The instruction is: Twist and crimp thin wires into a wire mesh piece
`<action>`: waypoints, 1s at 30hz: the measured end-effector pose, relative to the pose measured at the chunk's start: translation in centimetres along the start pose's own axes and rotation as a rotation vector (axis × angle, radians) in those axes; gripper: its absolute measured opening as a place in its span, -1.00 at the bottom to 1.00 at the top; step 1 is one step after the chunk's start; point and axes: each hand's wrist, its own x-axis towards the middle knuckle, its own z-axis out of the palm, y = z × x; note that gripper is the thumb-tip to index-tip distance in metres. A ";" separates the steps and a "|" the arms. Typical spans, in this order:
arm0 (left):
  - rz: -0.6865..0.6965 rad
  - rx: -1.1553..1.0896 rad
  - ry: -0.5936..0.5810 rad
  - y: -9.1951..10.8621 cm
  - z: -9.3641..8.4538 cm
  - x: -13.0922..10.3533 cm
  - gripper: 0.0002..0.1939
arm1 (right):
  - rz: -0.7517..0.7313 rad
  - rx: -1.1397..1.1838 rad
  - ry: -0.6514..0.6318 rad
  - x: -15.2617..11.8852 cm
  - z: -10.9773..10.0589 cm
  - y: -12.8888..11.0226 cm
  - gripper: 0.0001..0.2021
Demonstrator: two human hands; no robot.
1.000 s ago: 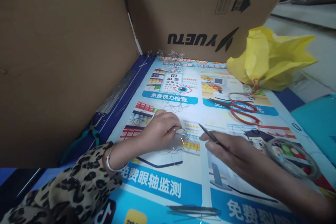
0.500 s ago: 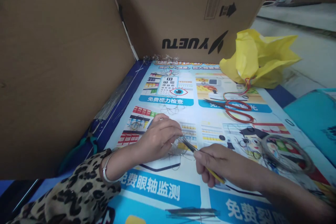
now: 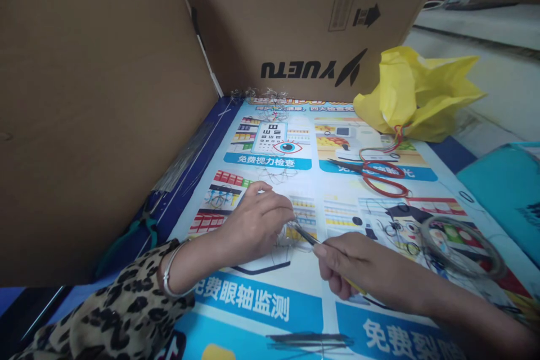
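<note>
My left hand is closed in a pinch on a thin wire piece, whose bent loops hang below the fingertips over the printed sheet. The fingers partly hide it. My right hand is wrapped round slim pliers with a yellow handle. Their narrow metal tip points up and left, right beside the left fingertips, at the wire. Whether the jaws grip the wire is too small to tell. A bundle of dark straight wires lies at the near edge.
Red-handled scissors lie ahead on the right, near a yellow bag. A wire coil rests at right. Teal-handled pliers lie left. Several wire shapes sit by the cardboard wall. At far right is a turquoise bag.
The pliers have turned slightly, and their tip now looks narrower. My right hand has shifted a little to the right. The left hand has stayed almost in place with the wire.
</note>
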 end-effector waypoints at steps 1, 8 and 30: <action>0.001 0.004 -0.006 0.0 0.0 0.0 -0.79 | 0.003 0.001 0.007 0.1 0.1 0.1 -0.40; 0.006 0.028 -0.042 0.1 -0.1 0.0 -0.78 | 0.069 -0.024 0.058 0.5 0.5 0.0 -0.40; -0.531 -0.626 -0.352 -0.8 -1.2 1.4 -0.86 | -0.199 -0.987 0.631 0.8 -0.1 0.6 -0.65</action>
